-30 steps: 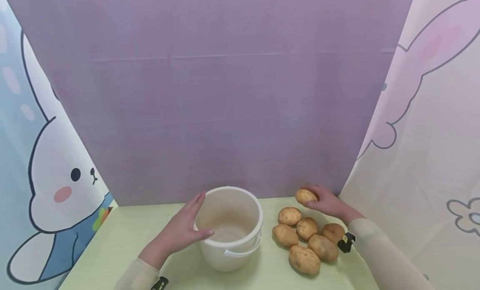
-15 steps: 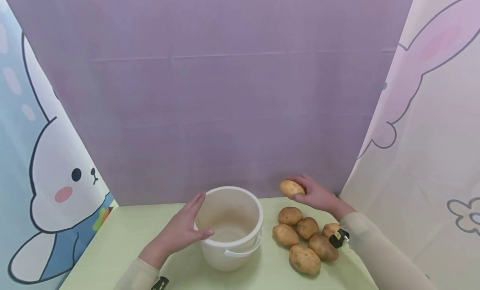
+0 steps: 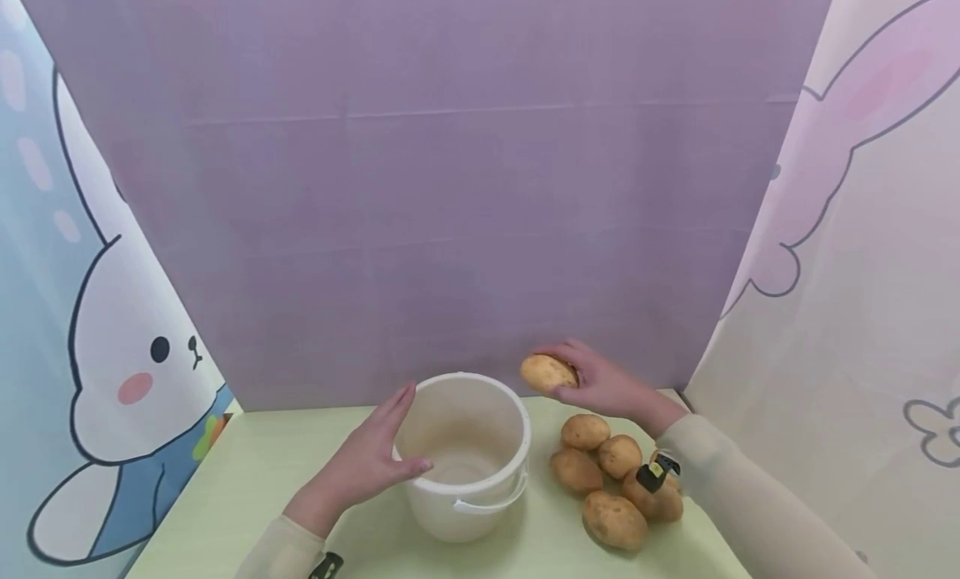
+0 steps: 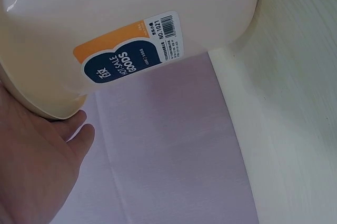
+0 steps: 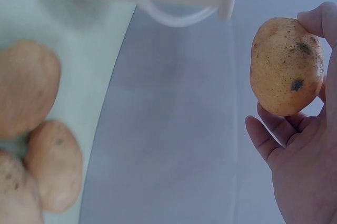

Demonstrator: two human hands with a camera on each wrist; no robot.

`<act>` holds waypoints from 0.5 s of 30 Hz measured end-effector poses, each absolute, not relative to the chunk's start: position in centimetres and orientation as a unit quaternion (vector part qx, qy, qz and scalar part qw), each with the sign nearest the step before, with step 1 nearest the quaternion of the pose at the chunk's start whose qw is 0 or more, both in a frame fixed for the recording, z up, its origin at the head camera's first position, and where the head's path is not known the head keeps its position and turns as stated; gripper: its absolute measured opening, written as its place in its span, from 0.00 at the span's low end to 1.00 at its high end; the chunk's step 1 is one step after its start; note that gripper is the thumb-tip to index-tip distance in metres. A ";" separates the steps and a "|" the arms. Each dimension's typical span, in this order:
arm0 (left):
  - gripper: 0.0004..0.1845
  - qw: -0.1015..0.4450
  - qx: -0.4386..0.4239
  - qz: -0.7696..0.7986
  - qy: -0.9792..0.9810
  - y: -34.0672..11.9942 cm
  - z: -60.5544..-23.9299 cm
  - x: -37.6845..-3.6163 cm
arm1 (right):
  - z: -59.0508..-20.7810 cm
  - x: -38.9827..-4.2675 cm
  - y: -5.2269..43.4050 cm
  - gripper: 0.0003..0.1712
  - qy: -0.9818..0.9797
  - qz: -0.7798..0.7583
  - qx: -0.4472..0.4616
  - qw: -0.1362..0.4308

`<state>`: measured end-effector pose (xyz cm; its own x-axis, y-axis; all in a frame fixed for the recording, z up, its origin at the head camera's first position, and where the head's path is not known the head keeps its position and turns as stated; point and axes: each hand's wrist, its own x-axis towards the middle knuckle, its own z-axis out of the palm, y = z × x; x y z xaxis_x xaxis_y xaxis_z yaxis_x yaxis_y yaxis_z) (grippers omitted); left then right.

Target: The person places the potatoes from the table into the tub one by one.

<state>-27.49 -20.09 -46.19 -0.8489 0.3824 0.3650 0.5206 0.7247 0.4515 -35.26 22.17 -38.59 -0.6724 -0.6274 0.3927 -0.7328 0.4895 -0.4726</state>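
My right hand [image 3: 592, 383] holds a potato [image 3: 550, 374] up behind and to the right of a white bucket [image 3: 459, 512], pinched between thumb and fingers. The right wrist view shows dark spots on this potato [image 5: 287, 66]. My left hand [image 3: 367, 454] rests against the bucket's left side at the rim, fingers straight and thumb spread toward the front. The left wrist view shows the bucket's wall with an orange and blue label [image 4: 126, 48], and the left hand [image 4: 39, 155] at the rim. The visible inside of the bucket is bare.
Several potatoes [image 3: 615, 521] lie in a cluster on the pale green table [image 3: 225, 487], right of the bucket. My right sleeve and wrist strap partly cover them. The bucket's white handle [image 3: 491, 506] hangs down its front. A purple cloth [image 3: 450, 229] rises behind the table.
My right hand has lifted the potato from the back of the cluster and carried it up and left toward the bucket. The left hand and the bucket have stayed in place.
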 end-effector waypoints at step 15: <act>0.67 0.130 -0.255 -0.277 -0.917 -20.1 -46.2 -27.4 | -38.6 -34.9 16.7 0.35 -0.853 0.282 0.437 0.043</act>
<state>-27.44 -20.10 -46.16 -0.8358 0.3967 0.3796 0.5405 0.7156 0.4424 -34.93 16.70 -38.55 -0.6140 -0.7215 0.3200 -0.7701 0.4586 -0.4434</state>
